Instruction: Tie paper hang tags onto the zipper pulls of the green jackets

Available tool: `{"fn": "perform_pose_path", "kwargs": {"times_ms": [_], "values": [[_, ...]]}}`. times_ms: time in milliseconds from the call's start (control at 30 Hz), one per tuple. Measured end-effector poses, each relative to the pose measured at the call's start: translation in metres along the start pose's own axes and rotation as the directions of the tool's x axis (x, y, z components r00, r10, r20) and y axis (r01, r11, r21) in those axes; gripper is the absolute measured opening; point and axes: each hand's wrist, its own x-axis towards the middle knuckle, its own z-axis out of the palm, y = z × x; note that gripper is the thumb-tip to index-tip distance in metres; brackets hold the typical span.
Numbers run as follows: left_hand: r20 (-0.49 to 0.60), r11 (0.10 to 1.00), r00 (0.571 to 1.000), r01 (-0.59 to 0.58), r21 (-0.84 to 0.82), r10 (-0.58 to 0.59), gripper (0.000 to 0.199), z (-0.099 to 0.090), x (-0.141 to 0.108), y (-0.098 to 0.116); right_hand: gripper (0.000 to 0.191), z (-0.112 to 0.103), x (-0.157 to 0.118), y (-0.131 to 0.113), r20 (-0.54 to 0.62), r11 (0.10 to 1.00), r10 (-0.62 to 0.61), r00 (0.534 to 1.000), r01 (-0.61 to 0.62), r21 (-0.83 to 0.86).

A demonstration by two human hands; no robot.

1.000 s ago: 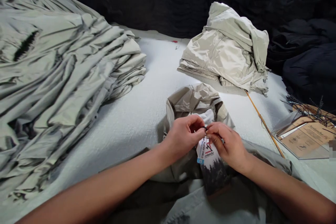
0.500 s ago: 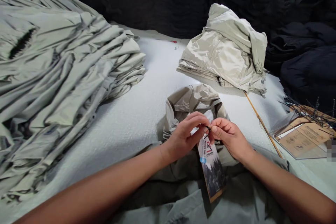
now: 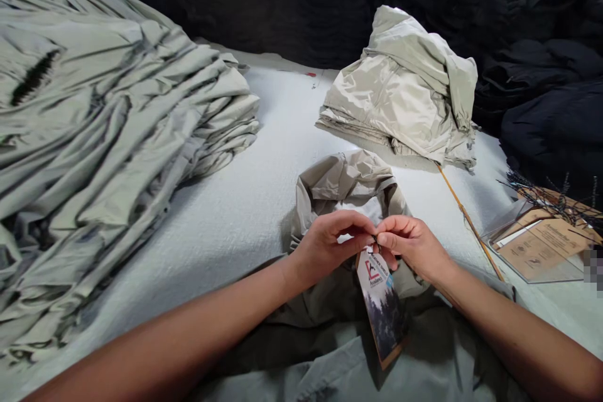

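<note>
- Hands: together, not apart. Your left hand and right hand meet at the fingertips, both clamped on a thin black cord. (Cord is tiny and mostly behind your fingers, so its exact routing can't be read.)
- Tag: a card hang tag hangs from that pinch, just below your hands, tilted down toward you. Its printed face is up, with a red-and-white logo, "Avalanche" lettering, a dark tree photo and a small blue sticker.
- Under your hands: a crumpled beige garment lies on the white textured surface, its bunched fabric just beyond your fingers. A grey-green garment lies nearest you, under the tag's lower end.
- Left of you: a large stack of pale grey-green garments, well apart from your left hand.
- Ahead: a folded, glossy beige jacket pile, with a small red item on the surface beyond it to the left.
- Right: dark garments are heaped along the far edge. A thin orange rod lies beside a clear acrylic holder containing kraft-paper cards, with a tangle of black cords on top.
</note>
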Motion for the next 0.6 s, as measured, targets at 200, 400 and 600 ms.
{"fn": "perform_pose_path", "kwargs": {"times_ms": [200, 400, 600], "values": [[0.011, 0.998, 0.999, -0.046, 0.039, 0.046, 0.008, -0.001, -0.001, 0.000, 0.024, 0.001, 0.000, -0.002, 0.004, 0.999, 0.047, 0.999, -0.047, -0.006], [-0.013, 0.995, 0.997, 0.079, 0.058, -0.078, 0.009, 0.001, 0.000, 0.004, 0.029, 0.004, 0.002, 0.000, -0.072, 0.999, 0.045, 0.996, -0.043, 0.027], [-0.057, 0.918, 0.931, 0.344, -0.198, -0.361, 0.015, 0.009, 0.000, 0.000, 0.021, 0.012, -0.002, -0.004, -0.135, 0.976, -0.123, 0.983, 0.096, -0.194]]}}
